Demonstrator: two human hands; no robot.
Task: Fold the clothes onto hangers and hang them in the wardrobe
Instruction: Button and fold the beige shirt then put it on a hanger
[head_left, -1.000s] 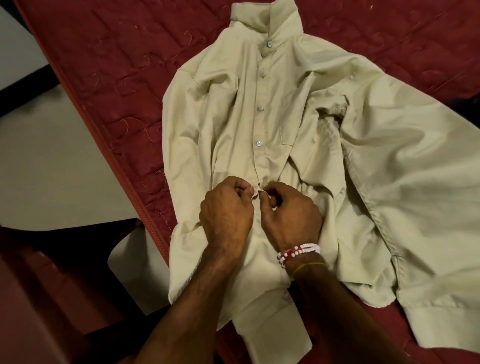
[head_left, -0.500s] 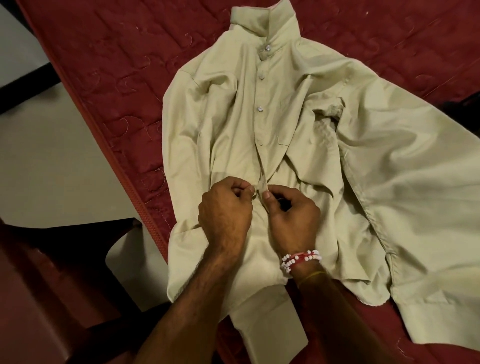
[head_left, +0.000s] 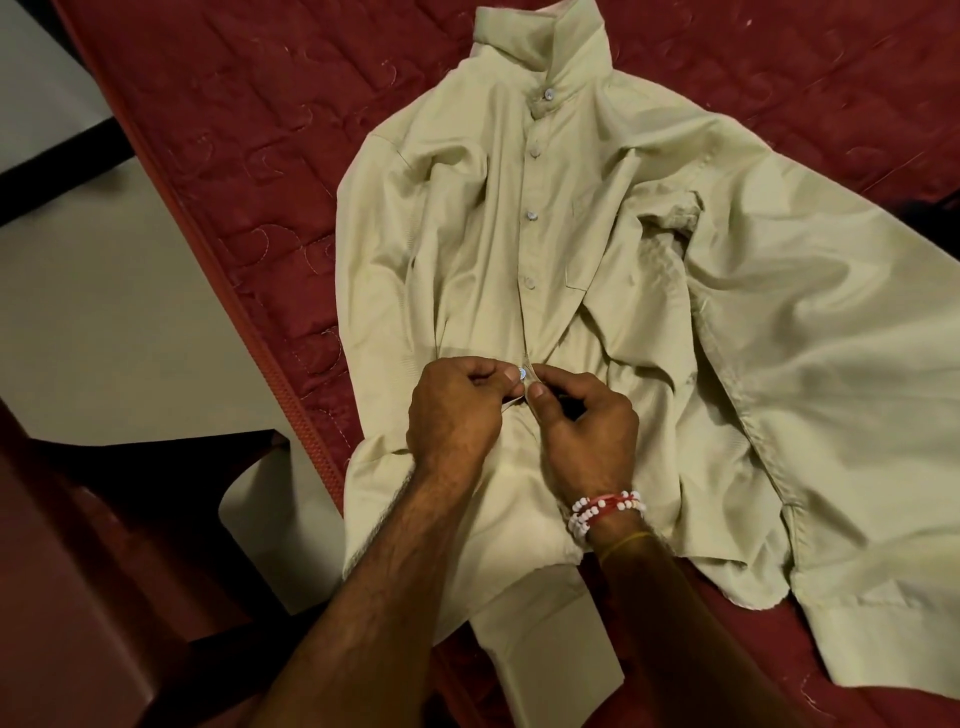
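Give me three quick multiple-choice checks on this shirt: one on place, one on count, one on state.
1. Where does the shirt lie? A on the red mattress; B on a hanger; C on the floor.
2. How many buttons show above the hands? A two; B four; C seven.
3. What are the left hand and right hand doing? A resting flat; B holding a hanger; C pinching the shirt front.
Key: 1 A, quilted red fabric lies under it. 2 B, four run down from the collar. 3 C, both sets of fingertips meet at a fifth button.
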